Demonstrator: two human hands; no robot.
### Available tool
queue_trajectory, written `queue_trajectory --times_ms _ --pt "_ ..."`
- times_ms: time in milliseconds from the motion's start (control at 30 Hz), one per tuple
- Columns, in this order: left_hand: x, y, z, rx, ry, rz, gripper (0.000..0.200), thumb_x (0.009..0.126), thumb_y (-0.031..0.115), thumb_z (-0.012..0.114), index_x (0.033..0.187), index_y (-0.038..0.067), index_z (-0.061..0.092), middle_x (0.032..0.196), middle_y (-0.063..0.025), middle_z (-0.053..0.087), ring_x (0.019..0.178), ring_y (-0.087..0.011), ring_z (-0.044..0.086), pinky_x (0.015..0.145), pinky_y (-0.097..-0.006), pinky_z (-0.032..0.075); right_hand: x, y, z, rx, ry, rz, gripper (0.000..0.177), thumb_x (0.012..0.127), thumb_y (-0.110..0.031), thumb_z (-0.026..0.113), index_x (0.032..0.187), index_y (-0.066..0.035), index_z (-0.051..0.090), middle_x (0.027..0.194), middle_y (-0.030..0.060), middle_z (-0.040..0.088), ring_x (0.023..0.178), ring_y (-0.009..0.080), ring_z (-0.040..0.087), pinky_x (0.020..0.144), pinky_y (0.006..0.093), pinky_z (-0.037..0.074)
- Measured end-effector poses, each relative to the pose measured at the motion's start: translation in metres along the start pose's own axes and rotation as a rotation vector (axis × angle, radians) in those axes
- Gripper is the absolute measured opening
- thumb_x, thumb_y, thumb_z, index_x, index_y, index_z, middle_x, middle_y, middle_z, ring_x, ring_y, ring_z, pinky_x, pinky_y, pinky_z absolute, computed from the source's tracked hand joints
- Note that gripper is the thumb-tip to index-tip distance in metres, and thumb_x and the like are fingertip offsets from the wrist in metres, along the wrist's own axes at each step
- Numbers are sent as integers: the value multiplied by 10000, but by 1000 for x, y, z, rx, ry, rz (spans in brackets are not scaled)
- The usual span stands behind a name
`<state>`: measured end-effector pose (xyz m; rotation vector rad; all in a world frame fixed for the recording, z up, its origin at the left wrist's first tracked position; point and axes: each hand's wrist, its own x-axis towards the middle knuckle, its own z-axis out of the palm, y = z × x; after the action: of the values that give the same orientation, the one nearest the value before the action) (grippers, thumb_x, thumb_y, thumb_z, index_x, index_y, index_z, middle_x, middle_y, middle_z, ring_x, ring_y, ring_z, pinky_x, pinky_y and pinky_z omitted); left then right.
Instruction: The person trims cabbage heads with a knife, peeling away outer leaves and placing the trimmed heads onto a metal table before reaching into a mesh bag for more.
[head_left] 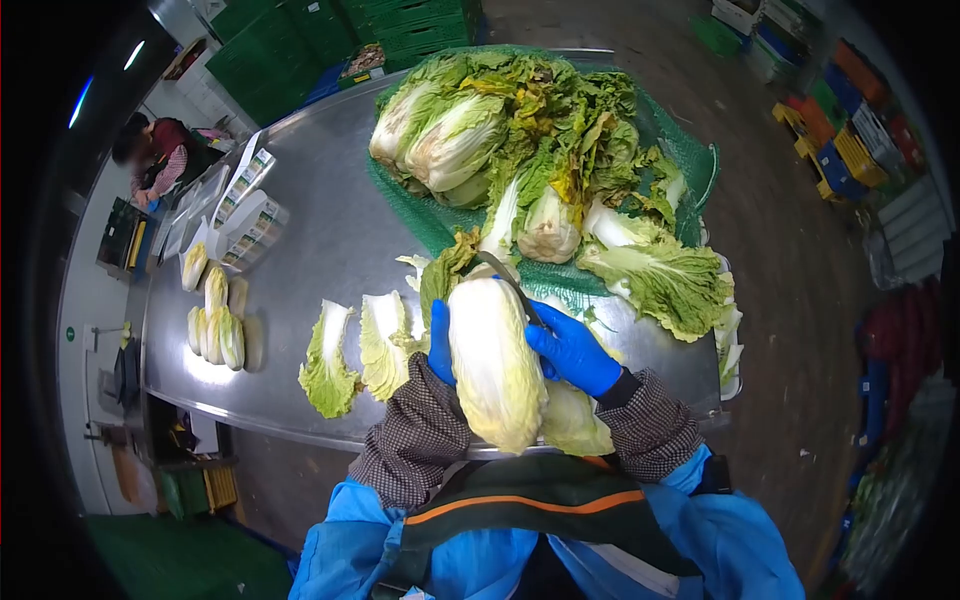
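Observation:
A trimmed napa cabbage [493, 365], white at the base and pale yellow toward its leafy end, is upright in front of me. My left hand [440, 343], in a blue glove, grips its left side. My right hand [577, 350], also gloved in blue, holds a knife [512, 284] with a dark curved blade and rests against the cabbage's right side. The blade reaches past the white base. Loose outer leaves [383, 340] lie on the metal table to the left, and another leaf [577, 420] is under my right wrist.
Untrimmed cabbages [455, 140] with wilted leaves are heaped on a green net [415, 215] at the far side of the metal table [320, 180]. Several trimmed cabbages [215, 325] and label rolls [250, 225] are at left. Another person [170, 155] works beyond. Stacked crates [850, 150] stand right.

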<state>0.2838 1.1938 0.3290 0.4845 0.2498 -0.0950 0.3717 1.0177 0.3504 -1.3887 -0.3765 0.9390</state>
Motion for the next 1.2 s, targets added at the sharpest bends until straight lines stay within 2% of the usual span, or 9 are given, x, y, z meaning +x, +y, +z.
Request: queue_trajectory --times_ms 100,200,500,700,800,933,1000,1033,1200 --pt "4 0 -21 68 124 -21 705 904 524 486 1391 34 343 1324 -182 485 1160 -314 532 1001 -437 430 -3 12 -2 -138 83 -82 542 892 -303 636 1360 -108 443 736 -17 554 512 36 459 463 190 391" --pt "-15 -16 -35 225 107 -149 701 893 480 520 1401 39 327 1308 -196 498 1156 -307 540 1008 -441 423 -8 19 -9 58 -24 121 552 870 -327 662 1328 -80 480 779 1 582 654 90 536 614 225 456" --pt "0 -29 -38 763 -43 273 906 735 401 755 1391 0 277 1304 -155 475 1208 -265 475 1017 -393 380 -5 28 -13 -509 103 -285 736 756 -294 710 1391 -134 375 917 140 620 810 247 619 743 324 497" --pt "6 -36 -55 633 -14 244 757 844 472 621 1379 16 338 1301 -151 493 1215 -276 472 1031 -403 375 -2 39 -35 -225 103 -199 604 760 -134 658 1313 -68 422 947 109 626 816 206 618 735 338 512" --pt "-2 -40 -20 21 287 127 842 843 650 480 1403 43 323 1331 -194 463 1194 -342 490 1028 -453 391 -24 -7 -60 -5 -6 106 576 774 -122 645 1305 -57 429 1030 106 613 858 187 616 751 341 521" --pt "-11 -13 -38 -211 13 113 898 823 767 308 1401 81 354 1296 -231 486 1139 -386 516 968 -516 427 -25 -15 -85 421 -45 -159 625 817 -273 685 1335 -44 422 876 39 615 593 131 585 559 282 507" --pt "-18 -5 -33 -182 31 108 903 816 774 306 1406 92 349 1313 -236 471 1156 -390 505 977 -526 418 -15 -14 -80 -257 82 109 681 786 -360 731 1342 -79 455 860 23 625 697 121 588 649 296 499" --pt "-20 -4 -25 -164 45 114 882 828 761 303 1407 97 350 1324 -231 465 1164 -392 500 985 -526 414 -3 0 -66 -758 216 -201 657 780 -349 751 1328 -102 487 729 -18 569 679 88 536 654 263 470" --pt "-21 4 -17 119 134 200 833 874 719 227 1461 127 235 1437 -166 357 1280 -320 410 1057 -476 348 23 -8 -6 -441 -41 -216 656 806 -368 719 1343 -97 460 873 94 642 792 134 615 722 275 484"
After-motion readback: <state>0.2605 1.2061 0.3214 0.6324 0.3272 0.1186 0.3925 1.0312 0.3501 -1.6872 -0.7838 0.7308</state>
